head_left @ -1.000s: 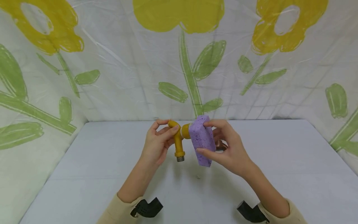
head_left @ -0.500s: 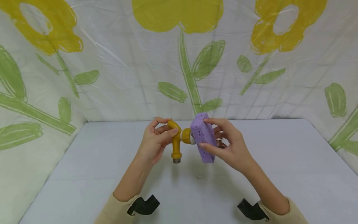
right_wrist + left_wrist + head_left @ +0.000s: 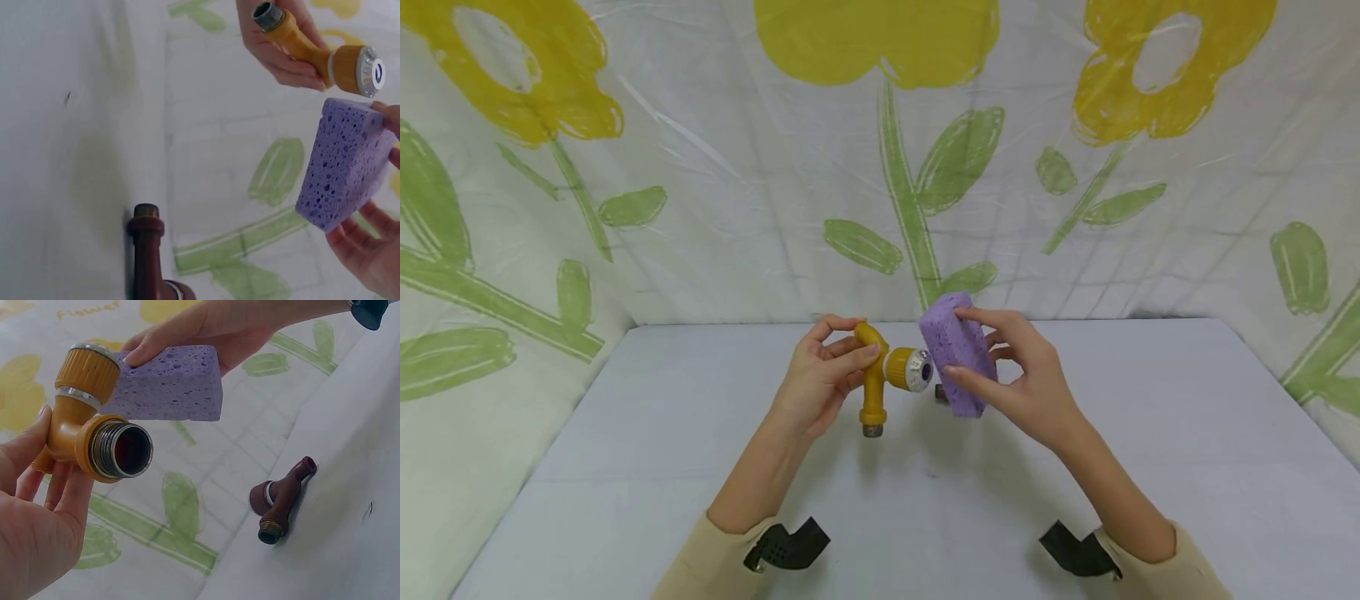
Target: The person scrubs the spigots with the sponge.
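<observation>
My left hand (image 3: 823, 379) pinches a yellow tap (image 3: 872, 383) by its curved spout, thumb in front and fingers behind. The tap's threaded end points down and its ribbed knob, with a silvery cap, faces right. In the left wrist view the hollow threaded inlet of the yellow tap (image 3: 119, 450) shows. My right hand (image 3: 1026, 379) grips a purple sponge (image 3: 958, 354) between thumb and fingers, held up just right of the knob. Pores cover the purple sponge (image 3: 344, 162) in the right wrist view, where it sits close to the knob with a narrow gap.
A dark reddish-brown tap (image 3: 281, 500) lies on the white table (image 3: 700, 433) behind the sponge, mostly hidden in the head view. A white sheet (image 3: 722, 167) painted with yellow flowers and green leaves hangs behind the table.
The sponge has moved right and up, away from the tap's knob, uncovering its silvery cap. The left hand shifted slightly left at first and still holds the yellow tap.
</observation>
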Action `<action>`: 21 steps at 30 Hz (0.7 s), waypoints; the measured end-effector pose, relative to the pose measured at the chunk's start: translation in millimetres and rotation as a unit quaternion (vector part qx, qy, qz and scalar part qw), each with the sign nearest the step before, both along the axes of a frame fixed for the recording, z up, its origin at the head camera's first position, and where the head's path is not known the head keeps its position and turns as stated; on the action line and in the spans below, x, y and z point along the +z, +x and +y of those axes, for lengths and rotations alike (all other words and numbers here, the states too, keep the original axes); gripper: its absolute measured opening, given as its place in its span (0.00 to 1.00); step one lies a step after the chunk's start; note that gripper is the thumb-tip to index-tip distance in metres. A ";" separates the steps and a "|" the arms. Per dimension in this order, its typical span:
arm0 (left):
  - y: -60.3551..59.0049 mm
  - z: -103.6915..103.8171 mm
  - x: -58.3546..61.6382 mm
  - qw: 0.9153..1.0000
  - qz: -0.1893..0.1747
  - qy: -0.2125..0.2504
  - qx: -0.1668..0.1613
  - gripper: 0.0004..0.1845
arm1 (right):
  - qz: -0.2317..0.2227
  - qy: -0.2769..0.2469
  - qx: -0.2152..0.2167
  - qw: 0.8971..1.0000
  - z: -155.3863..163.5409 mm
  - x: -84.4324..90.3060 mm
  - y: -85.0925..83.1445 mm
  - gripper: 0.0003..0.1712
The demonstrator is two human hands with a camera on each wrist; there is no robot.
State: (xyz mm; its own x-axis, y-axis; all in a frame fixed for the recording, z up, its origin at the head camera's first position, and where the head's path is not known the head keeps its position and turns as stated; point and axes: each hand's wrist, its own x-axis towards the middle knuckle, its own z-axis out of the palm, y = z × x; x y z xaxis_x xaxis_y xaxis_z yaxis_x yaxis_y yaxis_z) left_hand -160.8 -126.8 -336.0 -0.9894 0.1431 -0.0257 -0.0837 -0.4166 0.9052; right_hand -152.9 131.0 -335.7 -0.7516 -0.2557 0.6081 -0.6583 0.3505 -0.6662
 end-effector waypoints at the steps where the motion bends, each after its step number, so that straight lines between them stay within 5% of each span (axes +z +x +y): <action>1: -0.3 0.0 0.1 1.000 -0.002 0.002 -0.002 0.16 | 0.000 -0.001 -0.003 1.000 0.9 -0.2 -0.8 0.38; 8: -4.0 -1.1 -4.1 0.999 -0.016 0.019 -0.024 0.21 | -0.008 0.002 -0.011 1.000 5.5 1.6 -2.3 0.38; 21: -5.7 1.8 -12.5 0.999 -0.024 0.003 -0.044 0.08 | -0.010 0.014 -0.015 1.000 12.6 -1.7 -1.3 0.38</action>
